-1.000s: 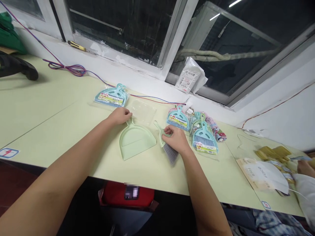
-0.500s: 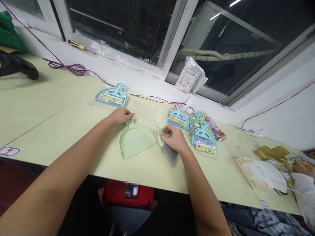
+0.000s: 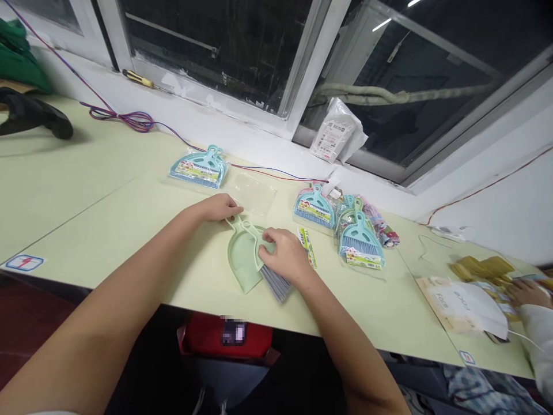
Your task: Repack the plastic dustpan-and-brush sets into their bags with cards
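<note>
My left hand (image 3: 222,208) pinches the handle of a pale green dustpan (image 3: 242,259), which lies on the table with its wide edge toward me. In my right hand (image 3: 283,253) is a small green hand brush (image 3: 276,283) with grey bristles, its body partly covered by my fingers. The brush overlaps the right side of the dustpan, its looped handle beside the dustpan's handle. Just right of my right hand lies a printed label card (image 3: 307,246). Behind my hands rests a clear plastic bag (image 3: 253,193), flat on the table.
Bagged blue dustpan sets lie at the back left (image 3: 199,168), centre right (image 3: 314,206) and right (image 3: 362,242). A co-worker's hand (image 3: 529,293) is at far right, near a white and beige package (image 3: 462,308). Coiled cable (image 3: 133,120) runs along the window wall.
My right hand has brought the brush left, over the dustpan. The dustpan has turned and shifted slightly right with my left hand. The label card is now uncovered.
</note>
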The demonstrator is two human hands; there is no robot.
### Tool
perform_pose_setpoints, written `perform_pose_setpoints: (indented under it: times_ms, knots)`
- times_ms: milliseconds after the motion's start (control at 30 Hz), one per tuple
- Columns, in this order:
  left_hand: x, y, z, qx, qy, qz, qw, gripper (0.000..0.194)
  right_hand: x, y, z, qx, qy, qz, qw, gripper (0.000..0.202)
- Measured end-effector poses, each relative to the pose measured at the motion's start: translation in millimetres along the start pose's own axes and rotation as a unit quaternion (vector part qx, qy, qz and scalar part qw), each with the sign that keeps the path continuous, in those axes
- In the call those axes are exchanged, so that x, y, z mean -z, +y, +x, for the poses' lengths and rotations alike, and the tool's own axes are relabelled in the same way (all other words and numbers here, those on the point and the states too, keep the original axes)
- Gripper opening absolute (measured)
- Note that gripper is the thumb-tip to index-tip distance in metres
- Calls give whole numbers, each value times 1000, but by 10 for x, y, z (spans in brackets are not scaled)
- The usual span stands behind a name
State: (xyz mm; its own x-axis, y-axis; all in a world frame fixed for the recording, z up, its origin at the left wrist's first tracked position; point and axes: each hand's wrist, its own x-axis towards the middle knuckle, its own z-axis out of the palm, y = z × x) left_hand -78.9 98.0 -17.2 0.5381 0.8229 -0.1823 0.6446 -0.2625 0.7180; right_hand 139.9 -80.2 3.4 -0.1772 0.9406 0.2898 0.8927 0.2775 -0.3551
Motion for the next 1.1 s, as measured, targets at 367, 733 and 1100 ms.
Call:
perform_pose_setpoints:
  times_ms: [367, 733, 1100]
  knots:
    - [-85, 135, -63, -43, -178, -98, 978, 52, -285, -43, 58, -12, -12, -8, 1000, 6]
    - [-144, 160, -50, 22, -236, -212, 948, 50, -319, 11, 54, -51, -5, 17, 999, 6]
    - [-164, 216, -70, 18, -235, -213, 948, 53, -341, 37, 83, -48, 4, 14, 999, 6]
